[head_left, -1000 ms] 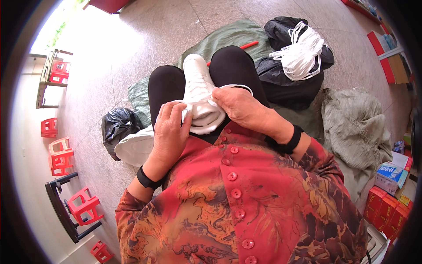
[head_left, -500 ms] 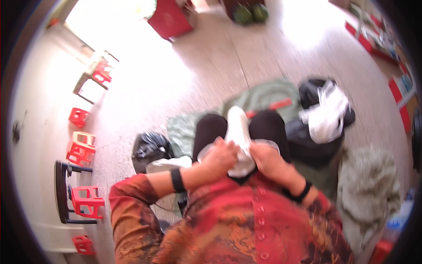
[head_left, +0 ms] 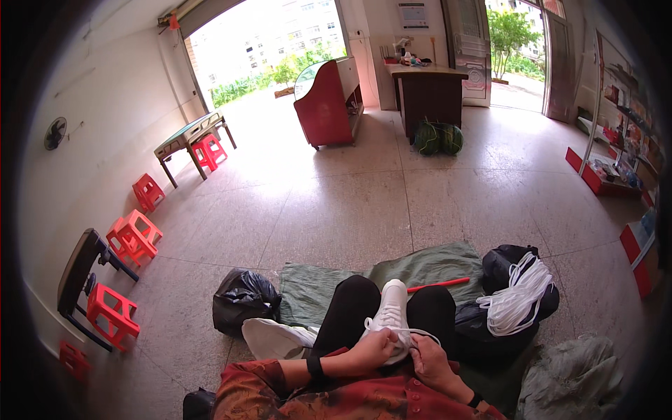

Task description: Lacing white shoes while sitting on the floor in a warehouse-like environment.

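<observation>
A white lace-up sneaker [head_left: 393,297] stands between my black-clad thighs, its toe pointing away from me. Near the top of its laced opening, my left hand [head_left: 373,348] has its fingers pinched on the white shoelace [head_left: 425,332]. Just to the right, my right hand [head_left: 432,365] is closed on the lace too, a loop of it curving above the fingers. The fingertips and the heel end of the sneaker are partly hidden by my hands. Another white shoe [head_left: 271,339] lies to the left of my leg.
A black plastic bag [head_left: 245,302] sits at left. Green cloth [head_left: 318,285] covers the floor ahead, with a red strip [head_left: 441,284] on it. At right, a bundle of white laces [head_left: 516,297] rests on black bags, near a crumpled grey-green sack [head_left: 570,381]. Red stools [head_left: 112,313] line the left wall.
The view has tilted up, so more of the room shows and my hands appear lower. Both hands remain at the sneaker; loops of lace stand out from it in both frames.
</observation>
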`<state>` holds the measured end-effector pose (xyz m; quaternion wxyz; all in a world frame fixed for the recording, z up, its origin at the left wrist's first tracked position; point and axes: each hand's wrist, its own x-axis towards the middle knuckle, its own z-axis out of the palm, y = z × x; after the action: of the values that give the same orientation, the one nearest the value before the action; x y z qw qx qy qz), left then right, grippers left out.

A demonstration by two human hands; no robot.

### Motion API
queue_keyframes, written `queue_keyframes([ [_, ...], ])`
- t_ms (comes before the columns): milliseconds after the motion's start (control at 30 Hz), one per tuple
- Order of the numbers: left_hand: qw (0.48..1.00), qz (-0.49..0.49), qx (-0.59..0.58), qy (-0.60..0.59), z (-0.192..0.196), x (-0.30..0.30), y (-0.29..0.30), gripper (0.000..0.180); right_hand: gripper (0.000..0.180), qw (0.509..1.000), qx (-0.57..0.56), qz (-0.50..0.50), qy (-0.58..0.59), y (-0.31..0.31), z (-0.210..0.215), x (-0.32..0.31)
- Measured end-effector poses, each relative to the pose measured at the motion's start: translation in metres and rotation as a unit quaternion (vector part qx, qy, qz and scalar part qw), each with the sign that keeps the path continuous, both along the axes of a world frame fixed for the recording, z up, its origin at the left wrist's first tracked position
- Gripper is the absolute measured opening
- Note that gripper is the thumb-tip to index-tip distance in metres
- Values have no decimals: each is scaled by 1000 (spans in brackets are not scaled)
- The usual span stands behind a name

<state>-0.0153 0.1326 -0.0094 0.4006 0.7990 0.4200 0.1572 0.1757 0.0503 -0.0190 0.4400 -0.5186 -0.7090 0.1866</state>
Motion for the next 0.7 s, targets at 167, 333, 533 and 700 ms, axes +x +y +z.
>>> queue_keyframes([
  [167,994,54,-59,-78,-2,11,-10,18,49,996,-7,16,-88,-4,-2,-4],
  [333,991,19,-89,-100,-10,18,-5,20,53,994,-36,31,-94,-3,1,-1],
  [533,995,89,1,-48,-13,27,-20,20,54,994,-57,26,-88,-10,11,-3],
  [700,994,89,-3,-60,-14,27,-14,11,50,997,-35,29,-66,-2,13,-3],
])
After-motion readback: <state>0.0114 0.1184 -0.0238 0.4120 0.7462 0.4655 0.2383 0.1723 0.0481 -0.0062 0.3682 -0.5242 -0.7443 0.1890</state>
